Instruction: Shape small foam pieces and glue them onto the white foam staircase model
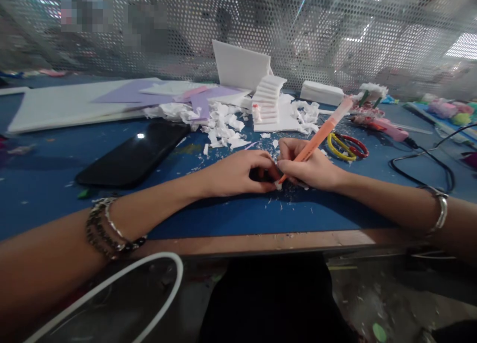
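Note:
My right hand (313, 169) is closed round an orange marker pen (315, 143), held slanted with its tip pointing down and to the left. The tip meets a tiny white scrap (278, 185), whose kind I cannot make out. My left hand (244, 173) pinches this scrap between thumb and fingers, close above the blue tabletop. Behind both hands stands a small white staircase model (269, 102) with a few red marks on its left side and an upright white panel (242, 64) at its back.
Torn white scraps (223, 127) lie around the model. A black phone (134, 156) rests at left, near white and purple sheets (137, 92). At right are scissors with yellow and red handles (346, 148) and a pink glue gun (389, 128) with a cord. A perforated metal screen (179, 30) stands behind.

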Action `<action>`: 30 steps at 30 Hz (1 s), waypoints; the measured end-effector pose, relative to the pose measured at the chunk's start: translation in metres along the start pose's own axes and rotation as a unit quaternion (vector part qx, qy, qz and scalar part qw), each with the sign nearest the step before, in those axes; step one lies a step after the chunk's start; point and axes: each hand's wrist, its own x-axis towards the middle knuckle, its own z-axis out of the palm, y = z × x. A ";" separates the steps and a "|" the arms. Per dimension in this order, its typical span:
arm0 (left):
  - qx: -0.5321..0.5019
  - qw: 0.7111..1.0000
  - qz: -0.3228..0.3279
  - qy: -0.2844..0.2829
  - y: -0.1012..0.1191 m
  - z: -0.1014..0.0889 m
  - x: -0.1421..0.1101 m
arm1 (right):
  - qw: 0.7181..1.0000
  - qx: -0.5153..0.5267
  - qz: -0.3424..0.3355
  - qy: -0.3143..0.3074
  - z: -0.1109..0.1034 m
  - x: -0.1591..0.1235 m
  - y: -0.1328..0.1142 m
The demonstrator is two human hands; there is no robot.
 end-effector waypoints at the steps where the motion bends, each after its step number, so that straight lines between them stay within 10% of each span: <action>1: 0.000 1.000 0.000 -0.001 0.000 0.000 0.000 | 1.000 -0.004 0.002 0.006 0.000 0.000 -0.001; 30: -0.012 1.000 -0.006 -0.003 -0.001 0.001 -0.001 | 0.995 -0.099 -0.001 0.013 -0.003 -0.002 -0.004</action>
